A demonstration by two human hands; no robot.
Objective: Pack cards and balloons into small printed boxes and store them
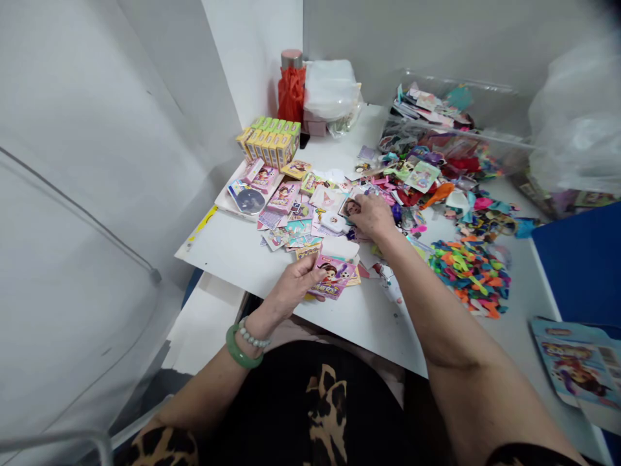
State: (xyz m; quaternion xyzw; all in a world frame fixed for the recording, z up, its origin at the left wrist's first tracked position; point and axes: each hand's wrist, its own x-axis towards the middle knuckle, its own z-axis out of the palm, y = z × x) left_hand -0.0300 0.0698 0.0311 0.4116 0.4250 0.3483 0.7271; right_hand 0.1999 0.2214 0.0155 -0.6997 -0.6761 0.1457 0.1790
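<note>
I'm seeing my left hand point(295, 285) pinching a glossy pink cartoon card point(332, 277), its edge hidden; my right hand point(372, 217) is gripping a small picture card point(350, 208), fingertips obscured.

Bare bench point(233, 249) at the near left edge, open for approach from the person's side. Farther in, blocked by a spread of cards point(291, 210), with a row of small boxes point(269, 141) behind. Beyond those, a red bottle point(292, 90) and plastic bag point(330, 87) against the wall. On the right, crowded by balloon scraps point(470, 268) and a clear bin point(451, 133); open strip between scraps and blue panel point(582, 262).
</note>
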